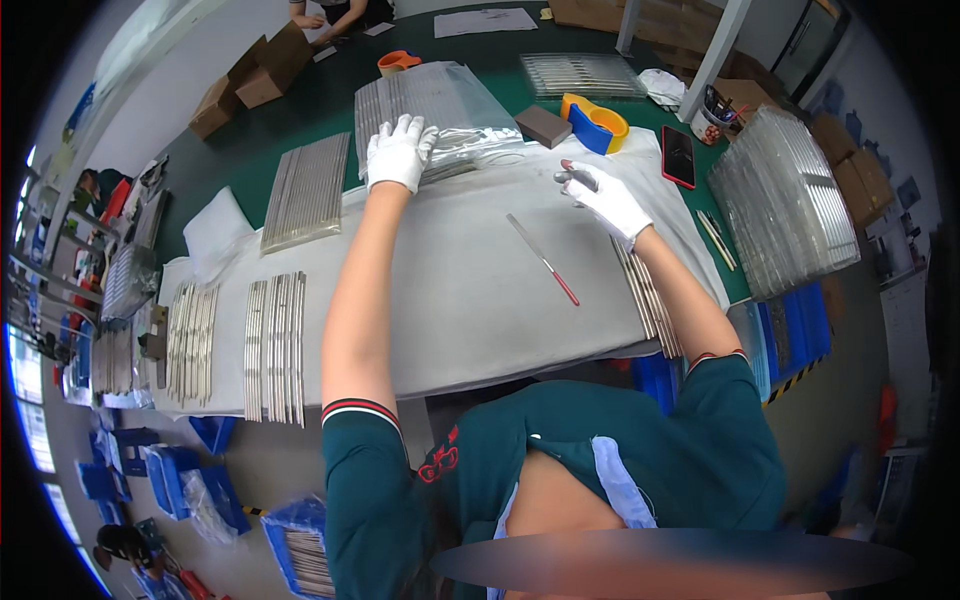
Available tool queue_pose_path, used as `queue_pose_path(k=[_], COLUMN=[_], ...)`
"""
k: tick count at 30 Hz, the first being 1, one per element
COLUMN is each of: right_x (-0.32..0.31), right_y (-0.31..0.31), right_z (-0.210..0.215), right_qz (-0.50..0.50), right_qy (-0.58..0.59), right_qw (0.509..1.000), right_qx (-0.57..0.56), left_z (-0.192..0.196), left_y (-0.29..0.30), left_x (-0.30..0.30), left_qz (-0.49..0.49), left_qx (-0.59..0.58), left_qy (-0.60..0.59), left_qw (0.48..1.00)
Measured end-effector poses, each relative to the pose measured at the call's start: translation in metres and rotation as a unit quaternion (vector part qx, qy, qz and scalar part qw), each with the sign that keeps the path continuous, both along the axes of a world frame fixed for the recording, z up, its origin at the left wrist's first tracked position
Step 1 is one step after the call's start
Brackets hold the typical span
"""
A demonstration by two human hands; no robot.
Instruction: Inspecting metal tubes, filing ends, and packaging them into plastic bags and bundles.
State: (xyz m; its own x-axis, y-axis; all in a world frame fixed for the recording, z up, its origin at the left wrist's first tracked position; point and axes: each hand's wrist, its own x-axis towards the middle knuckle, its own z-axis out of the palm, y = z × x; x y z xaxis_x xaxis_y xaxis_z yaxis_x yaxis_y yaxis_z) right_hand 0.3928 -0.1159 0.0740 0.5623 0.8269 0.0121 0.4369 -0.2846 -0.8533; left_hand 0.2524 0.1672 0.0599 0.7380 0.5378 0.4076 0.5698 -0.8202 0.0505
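Observation:
My left hand (400, 155), in a white glove, lies with fingers stretched on a clear plastic bag (470, 100) of slim metal rods at the far side of the cloth-covered work surface. My right hand (608, 203) wears a white glove with greyish fingertips and hovers above the grey cloth (470, 270). Its fingers are curled around a small dark grey thing (575, 180) whose kind I cannot make out. Below and between my hands lies a slim tool with a metal blade and red handle (560, 284). Beside my right forearm is a row of metal rods (645, 295).
Rod bundles (275, 345) line the left front; a bagged bundle (305, 190) lies behind them. A grey block (543, 126), yellow-blue tape dispenser (598, 125) and phone (677, 157) sit back right. A tall wrapped stack (785, 205) stands at right. Another person's arms (340, 22) show at the far edge.

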Motion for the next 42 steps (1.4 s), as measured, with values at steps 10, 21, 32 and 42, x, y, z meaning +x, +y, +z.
queue_pose_path(k=[10, 21, 32, 42], right_x=[0.023, 0.066, 0.048, 0.031], right_y=[-0.08, -0.033, -0.066, -0.087], right_z=[-0.02, -0.054, -0.06, -0.064], right_qz=[-0.074, 0.101, 0.084, -0.006], right_qy=[-0.112, -0.422, -0.338, -0.287], right_qw=[0.991, 0.9, 0.935, 0.952], right_qx=[-0.017, -0.052, -0.058, -0.109], left_z=[0.017, 0.01, -0.085, -0.048], left_y=[-0.033, -0.28, -0.372, -0.366], left_x=[-0.018, -0.053, -0.012, -0.017], left_qz=[-0.082, -0.39, -0.177, -0.101], left_qx=[0.08, -0.731, -0.972, -0.989], left_qy=[-0.049, 0.16, 0.035, -0.089], left_qw=[0.992, 0.537, 0.148, 0.054])
